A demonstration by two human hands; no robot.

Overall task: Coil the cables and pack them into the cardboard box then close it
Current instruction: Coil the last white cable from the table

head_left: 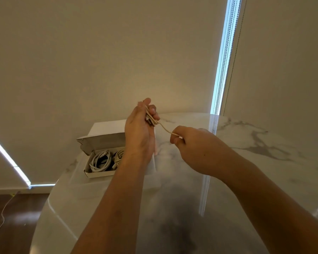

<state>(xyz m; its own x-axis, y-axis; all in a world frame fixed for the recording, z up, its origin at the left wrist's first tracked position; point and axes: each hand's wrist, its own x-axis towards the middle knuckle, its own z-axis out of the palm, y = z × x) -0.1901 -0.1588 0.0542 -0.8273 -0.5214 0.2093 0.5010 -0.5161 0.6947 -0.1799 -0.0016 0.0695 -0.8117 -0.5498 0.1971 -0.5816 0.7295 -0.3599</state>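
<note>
A beige cable (pixel 151 119) is gripped in a small coil by the curled fingers of the left hand (pixel 139 129), raised above a marble table (pixel 255 143). Its free end is pinched between thumb and fingers of the right hand (pixel 188 142), just beside. Behind the left wrist, an open cardboard box (pixel 99 143) is seen on the table, with white coiled cables (pixel 100 160) inside. No writing can be read on the box.
</note>
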